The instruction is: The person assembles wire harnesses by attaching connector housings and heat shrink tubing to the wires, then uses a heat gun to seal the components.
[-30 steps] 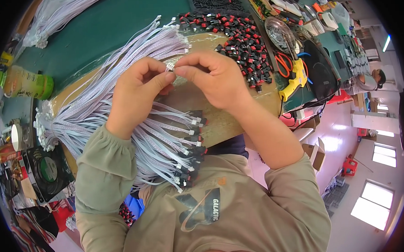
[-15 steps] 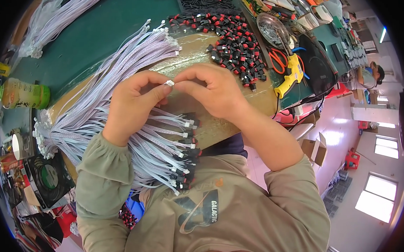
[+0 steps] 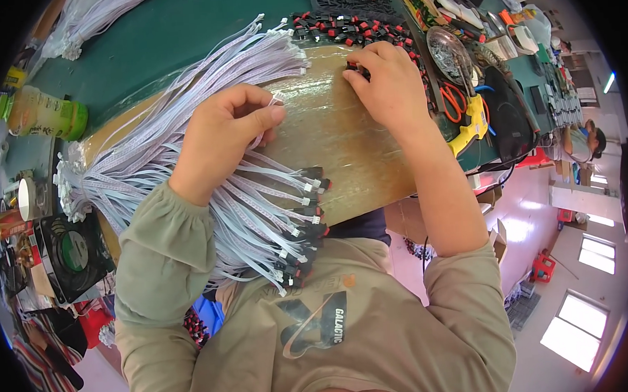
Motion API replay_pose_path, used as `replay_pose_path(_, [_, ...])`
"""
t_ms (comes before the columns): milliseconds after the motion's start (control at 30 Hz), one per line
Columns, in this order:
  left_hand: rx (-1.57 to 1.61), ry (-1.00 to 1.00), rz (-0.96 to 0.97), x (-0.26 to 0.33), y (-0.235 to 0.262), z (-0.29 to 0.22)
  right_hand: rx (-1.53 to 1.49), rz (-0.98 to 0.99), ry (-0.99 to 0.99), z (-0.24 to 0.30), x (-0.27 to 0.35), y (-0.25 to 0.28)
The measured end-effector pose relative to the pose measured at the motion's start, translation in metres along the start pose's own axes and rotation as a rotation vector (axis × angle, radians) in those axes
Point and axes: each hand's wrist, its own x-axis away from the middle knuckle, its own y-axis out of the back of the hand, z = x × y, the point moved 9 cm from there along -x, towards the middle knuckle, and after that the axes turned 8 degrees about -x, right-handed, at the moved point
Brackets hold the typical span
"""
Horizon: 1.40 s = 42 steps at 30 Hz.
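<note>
My left hand (image 3: 231, 133) is closed in a pinch on a white plug-ended cable, whose small white connector (image 3: 277, 99) sticks out past the thumb and forefinger. The rest of that cable runs back under the hand. At the pile of small black-and-red parts (image 3: 345, 31), my right hand (image 3: 392, 84) has its thumb and forefinger around one such part (image 3: 357, 69); its other fingers cover more of the pile. Below and left of my left hand, a fan of pale ribbon cables (image 3: 251, 209) lies spread, several ends fitted with black-and-red parts (image 3: 319, 184).
A brown board (image 3: 369, 165) covers the near part of the green table (image 3: 180, 26). At the right lie a yellow glue gun (image 3: 471, 125), orange-handled scissors (image 3: 453, 100) and a round metal dish (image 3: 448, 53). A green-lidded jar (image 3: 47, 113) and a black fan (image 3: 71, 255) stand at the left.
My right hand has left my left hand and moved right and away to the black-and-red pile. My left hand still pinches the white connector. The view has shifted slightly.
</note>
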Motion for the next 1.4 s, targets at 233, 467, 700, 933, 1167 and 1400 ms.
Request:
replay_pose_path(233, [0.119,-0.029,-0.035,-0.002,0.002,0.003,-1.193,0.036,-0.555,0.000,0.028,-0.026])
replay_pose_path(467, [0.140,-0.104,-0.051,-0.002,0.004,-0.001,-1.611,0.181,-0.703,0.034,0.040,-0.042])
replay_pose_path(700, [0.155,-0.103,-0.064,0.000,0.004,-0.004,-1.648,0.223,-0.743,0.043,0.041,-0.047])
replay_pose_path(933, [0.145,-0.113,-0.058,0.001,0.004,-0.003,-1.621,0.184,-0.732,0.048,0.038,-0.046])
replay_pose_path(1167, [0.130,-0.126,-0.053,0.002,0.004,-0.005,-1.590,0.197,-0.709,0.049,0.037,-0.046])
replay_pose_path(1400, [0.131,-0.126,-0.048,0.001,0.003,-0.004,-1.577,0.228,-0.669,0.051,0.037,-0.047])
